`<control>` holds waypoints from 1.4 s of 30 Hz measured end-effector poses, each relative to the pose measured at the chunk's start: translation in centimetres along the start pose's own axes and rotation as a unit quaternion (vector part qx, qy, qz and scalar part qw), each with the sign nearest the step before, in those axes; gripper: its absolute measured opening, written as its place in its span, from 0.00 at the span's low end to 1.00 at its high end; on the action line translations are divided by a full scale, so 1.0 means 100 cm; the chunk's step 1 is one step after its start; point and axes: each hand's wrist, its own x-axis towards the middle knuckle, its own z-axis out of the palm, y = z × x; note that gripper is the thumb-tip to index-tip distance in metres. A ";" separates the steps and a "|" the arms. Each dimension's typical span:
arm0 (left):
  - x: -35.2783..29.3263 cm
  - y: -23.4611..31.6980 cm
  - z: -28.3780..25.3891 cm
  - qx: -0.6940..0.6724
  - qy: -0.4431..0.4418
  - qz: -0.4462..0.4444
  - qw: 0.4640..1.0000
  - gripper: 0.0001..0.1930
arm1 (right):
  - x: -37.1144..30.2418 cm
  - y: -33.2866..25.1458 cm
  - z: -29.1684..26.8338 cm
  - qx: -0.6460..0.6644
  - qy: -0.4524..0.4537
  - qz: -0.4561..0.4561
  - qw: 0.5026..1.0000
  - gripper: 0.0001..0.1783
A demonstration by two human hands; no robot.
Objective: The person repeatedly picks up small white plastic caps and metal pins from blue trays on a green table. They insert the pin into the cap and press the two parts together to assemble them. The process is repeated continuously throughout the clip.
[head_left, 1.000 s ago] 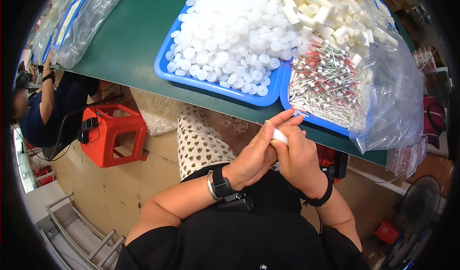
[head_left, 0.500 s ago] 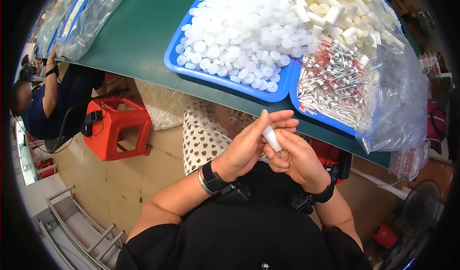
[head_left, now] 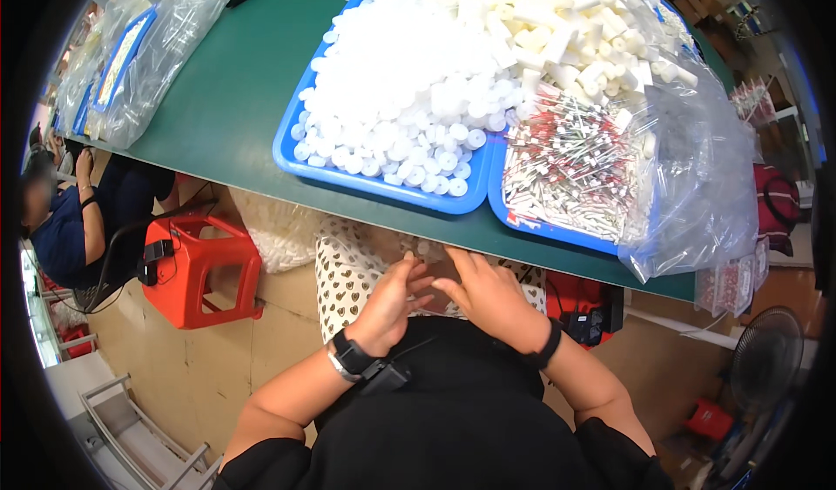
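I see left hand (head_left: 386, 307) and right hand (head_left: 495, 302) below the worktop's (head_left: 225, 98) near edge, fingers parted. Discs (head_left: 396, 116) are left; what's done is unclear.

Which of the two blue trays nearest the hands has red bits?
The right blue tray: it holds thin pieces, some red. The left blue tray holds round, whitish discs.

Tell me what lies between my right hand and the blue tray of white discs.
In the head view, a strip of green tabletop lies between the right hand and the blue tray.
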 end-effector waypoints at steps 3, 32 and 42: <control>-0.020 0.027 0.004 0.099 -0.046 0.069 0.992 0.17 | -0.005 -0.013 -0.047 -0.037 0.050 -0.052 0.997 0.13; 0.002 0.122 0.089 0.519 0.023 0.670 0.531 0.15 | 0.036 0.028 -0.161 -0.333 0.259 -0.045 0.905 0.13; -0.030 0.090 0.085 0.048 -0.260 0.178 0.948 0.18 | 0.032 0.012 -0.157 -0.215 0.248 -0.065 0.942 0.05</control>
